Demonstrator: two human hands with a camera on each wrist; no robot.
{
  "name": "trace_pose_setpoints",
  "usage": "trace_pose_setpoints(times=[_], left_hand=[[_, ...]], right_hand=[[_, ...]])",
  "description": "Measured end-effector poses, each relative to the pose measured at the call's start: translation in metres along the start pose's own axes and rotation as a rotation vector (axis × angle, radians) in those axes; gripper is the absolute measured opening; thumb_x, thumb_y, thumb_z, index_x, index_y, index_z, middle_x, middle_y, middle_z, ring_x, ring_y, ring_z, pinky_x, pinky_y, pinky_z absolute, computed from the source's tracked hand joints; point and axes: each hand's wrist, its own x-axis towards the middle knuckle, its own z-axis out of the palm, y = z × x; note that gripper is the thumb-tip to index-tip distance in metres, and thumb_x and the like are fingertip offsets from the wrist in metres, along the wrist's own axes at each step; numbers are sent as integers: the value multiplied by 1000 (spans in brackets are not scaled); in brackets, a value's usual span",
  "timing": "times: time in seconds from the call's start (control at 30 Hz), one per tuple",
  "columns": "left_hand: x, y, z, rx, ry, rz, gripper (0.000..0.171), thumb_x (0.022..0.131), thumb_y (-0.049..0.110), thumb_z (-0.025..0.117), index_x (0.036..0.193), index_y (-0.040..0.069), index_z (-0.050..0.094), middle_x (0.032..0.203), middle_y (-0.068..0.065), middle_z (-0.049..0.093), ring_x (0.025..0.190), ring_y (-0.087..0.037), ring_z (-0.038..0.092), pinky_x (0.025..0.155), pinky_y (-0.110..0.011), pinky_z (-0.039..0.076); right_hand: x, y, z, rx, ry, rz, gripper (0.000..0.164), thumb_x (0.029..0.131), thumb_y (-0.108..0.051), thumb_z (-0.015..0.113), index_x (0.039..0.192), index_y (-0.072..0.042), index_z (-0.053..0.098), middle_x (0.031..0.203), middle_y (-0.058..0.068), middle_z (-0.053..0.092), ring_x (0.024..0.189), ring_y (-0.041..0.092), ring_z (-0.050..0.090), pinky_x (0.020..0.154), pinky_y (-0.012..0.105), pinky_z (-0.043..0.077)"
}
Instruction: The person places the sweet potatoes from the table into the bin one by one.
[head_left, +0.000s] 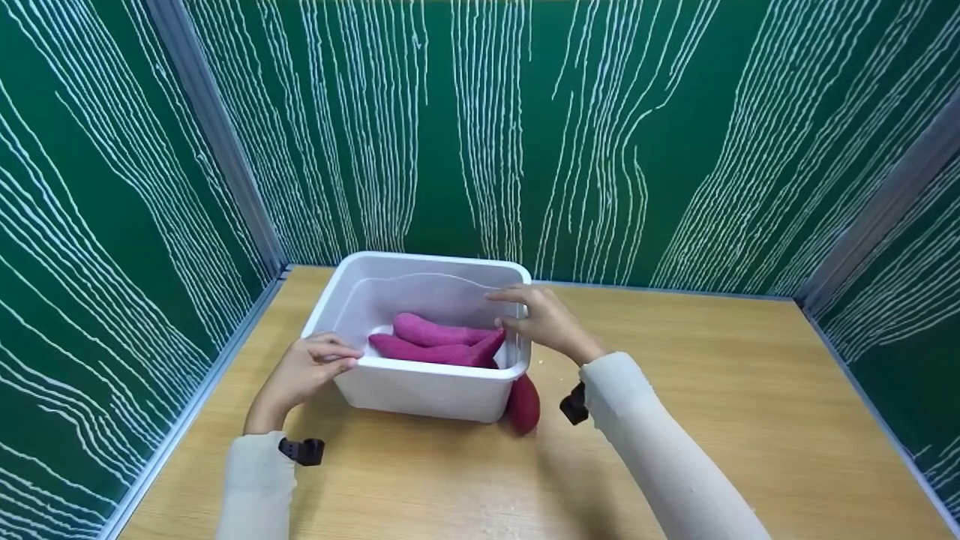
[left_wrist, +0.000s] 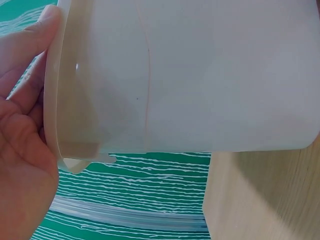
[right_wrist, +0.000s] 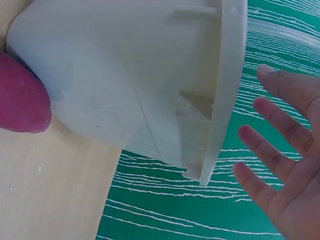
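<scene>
A white plastic bin (head_left: pixel 427 390) stands on the table with several long magenta sweet potatoes (head_left: pixel 442 331) inside it. My left hand (head_left: pixel 300 375) grips the rim at its front left corner; the left wrist view shows the thumb (left_wrist: pixel 50 19) against the rim (left_wrist: pixel 52 100) and the other fingers behind it. Over the right rim, my right hand (head_left: pixel 551 322) is held with its fingers spread. In the right wrist view a gap separates those fingers (right_wrist: pixel 272 117) from the rim. Another sweet potato (head_left: pixel 523 405) lies outside, by the bin's front right corner.
The wooden table (head_left: pixel 712 390) extends to the right and in front of the bin. Green panels (head_left: pixel 435 150) with white wavy lines enclose it at the back and sides, joined by grey metal posts (head_left: pixel 217 142). Small pale specks lie right of the bin.
</scene>
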Motion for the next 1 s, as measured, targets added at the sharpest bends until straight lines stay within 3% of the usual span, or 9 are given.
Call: trace_pose_setpoints(times=[0.23, 0.4, 0.5, 0.67, 1.0], left_hand=[[0, 4, 0, 56, -9, -1, 15, 84, 10, 73, 97, 4, 77, 102, -11, 68, 100, -22, 58, 84, -19, 50], [0, 6, 1, 97, -13, -3, 14, 84, 6, 73, 97, 4, 76, 102, -10, 68, 101, -24, 59, 88, -32, 53], [0, 7, 2, 137, -11, 37, 13, 84, 5, 72, 96, 4, 77, 99, -8, 69, 98, -23, 60, 86, -35, 54], [-1, 9, 3, 201, 9, 125, 11, 83, 4, 72, 93, 5, 77, 91, -4, 69, 90, -19, 62, 82, -30, 54], [-2, 11, 3, 220, 13, 127, 12, 84, 3, 71, 95, 5, 77, 94, -6, 70, 95, -23, 63, 87, -40, 54]], right_hand=[[-5, 5, -5, 7, 25, 40, 36, 88, -8, 68, 124, -6, 65, 126, 13, 64, 122, 33, 56, 104, 50, 43], [-10, 8, -10, 15, 21, 75, 36, 89, -10, 67, 125, -9, 64, 128, 12, 63, 124, 31, 54, 106, 48, 41], [-13, 9, -13, 6, 31, 76, 36, 89, -10, 67, 125, -7, 64, 127, 13, 63, 124, 32, 54, 105, 49, 41], [-18, 11, -15, 13, 45, 115, 38, 90, -15, 68, 127, -8, 63, 129, 12, 62, 125, 31, 54, 105, 49, 41], [-29, 23, -14, 35, 97, 167, 40, 92, -16, 66, 129, -2, 59, 132, 16, 59, 119, 37, 55, 99, 52, 46]])
